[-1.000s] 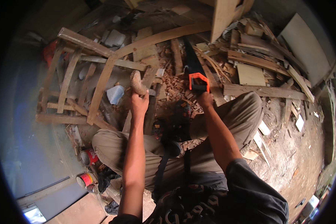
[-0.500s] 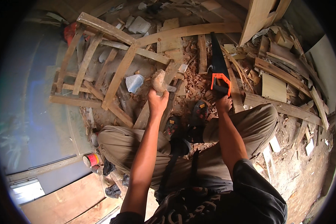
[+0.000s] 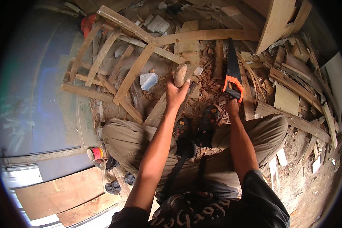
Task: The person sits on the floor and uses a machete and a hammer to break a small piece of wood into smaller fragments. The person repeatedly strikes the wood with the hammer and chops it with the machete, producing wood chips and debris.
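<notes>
I am squatting over a floor strewn with wood scraps. My left hand (image 3: 176,93) is closed around the rounded end of a short wooden piece (image 3: 179,75), held upright in front of me. My right hand (image 3: 231,107) grips the orange and black handle of a hand saw (image 3: 232,70), whose dark blade points away from me over the debris. The saw blade lies beside a narrow wooden strip (image 3: 218,60). My knees, in tan trousers, spread to either side, and my sandalled feet (image 3: 209,118) rest on wood chips.
A curved wooden frame of slats (image 3: 119,57) lies ahead on the left. A long curved batten (image 3: 209,36) crosses the top. Loose boards and offcuts (image 3: 288,98) pile up on the right. A small red can (image 3: 96,153) stands by my left knee, with plywood sheets (image 3: 60,192) behind.
My view has shifted, so the frame and scraps sit differently in the picture. Both hands stay shut on the wooden piece and the saw, which has drawn slightly nearer my right knee.
</notes>
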